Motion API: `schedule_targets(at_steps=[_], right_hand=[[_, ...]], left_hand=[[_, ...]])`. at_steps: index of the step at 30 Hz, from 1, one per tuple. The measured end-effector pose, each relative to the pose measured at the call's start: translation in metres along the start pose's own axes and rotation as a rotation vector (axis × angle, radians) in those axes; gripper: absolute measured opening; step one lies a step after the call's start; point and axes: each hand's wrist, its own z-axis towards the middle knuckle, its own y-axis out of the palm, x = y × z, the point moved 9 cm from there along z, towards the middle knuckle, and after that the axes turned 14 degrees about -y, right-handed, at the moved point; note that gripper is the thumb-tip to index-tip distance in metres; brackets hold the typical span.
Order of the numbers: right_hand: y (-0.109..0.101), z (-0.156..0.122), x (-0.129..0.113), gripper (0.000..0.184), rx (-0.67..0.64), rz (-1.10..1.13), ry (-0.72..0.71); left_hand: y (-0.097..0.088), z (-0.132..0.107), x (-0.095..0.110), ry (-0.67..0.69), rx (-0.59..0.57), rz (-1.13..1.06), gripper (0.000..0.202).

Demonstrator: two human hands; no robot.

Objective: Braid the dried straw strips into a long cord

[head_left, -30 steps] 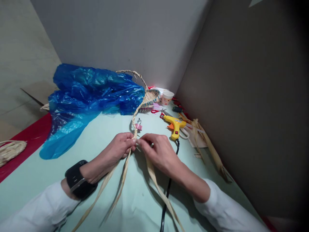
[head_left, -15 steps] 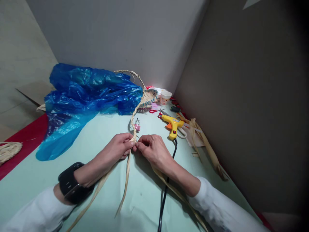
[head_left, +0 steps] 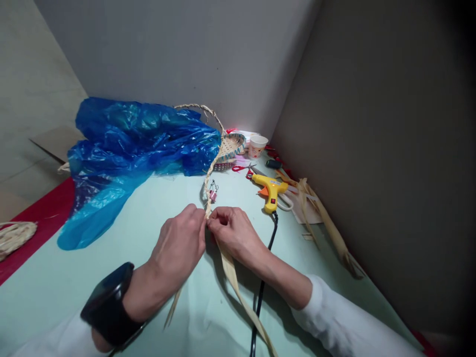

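Observation:
A long straw braid runs from a small woven basket at the back toward me. Both hands meet at its near end. My left hand, with a black watch on the wrist, is closed on the braid's end, knuckles up. My right hand pinches the strands from the right. Loose flat straw strips trail from the hands toward me. A pink binder clip is clamped on the braid just beyond my fingers.
A crumpled blue plastic bag lies at the back left. A yellow glue gun with a black cord, red-handled scissors, a paper cup and dry straw leaves lie on the right by the brown wall.
My left hand has rolled over so its back faces up and covers the strands. The loose strips have shifted; one wide strip now trails from under my right hand.

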Motion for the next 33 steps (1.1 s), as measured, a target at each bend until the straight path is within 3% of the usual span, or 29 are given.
schedule_targets(at_steps=[4, 10, 16, 22, 26, 29, 32, 33], right_hand=[[-0.003, 0.000, -0.010, 0.020, 0.002, -0.066, -0.033], [-0.006, -0.001, -0.008, 0.022, 0.005, -0.012, -0.043], [0.002, -0.002, 0.002, 0.025, -0.017, 0.202, -0.023], [0.002, -0.002, 0.005, 0.024, 0.001, 0.242, -0.019], [0.002, -0.002, 0.010, 0.020, 0.011, 0.270, 0.062], [0.002, -0.003, 0.011, 0.019, 0.004, 0.290, 0.084], [0.001, -0.002, 0.009, 0.022, -0.004, 0.290, 0.070], [0.000, -0.002, 0.009, 0.022, -0.006, 0.302, 0.069]], left_hand=[[-0.002, -0.013, 0.011, 0.115, 0.124, 0.246, 0.026], [-0.018, -0.040, 0.023, 0.322, 0.457, 0.251, 0.020], [-0.016, -0.055, 0.027, 0.442, 0.513, 0.236, 0.026], [-0.006, -0.063, 0.041, 0.477, 0.462, 0.320, 0.041], [-0.009, -0.057, 0.030, 0.373, 0.336, 0.115, 0.033], [-0.022, -0.037, 0.008, 0.203, 0.195, -0.204, 0.021], [-0.030, -0.008, -0.025, -0.068, 0.118, -0.453, 0.014], [-0.019, 0.001, -0.029, -0.117, -0.033, -0.541, 0.013]])
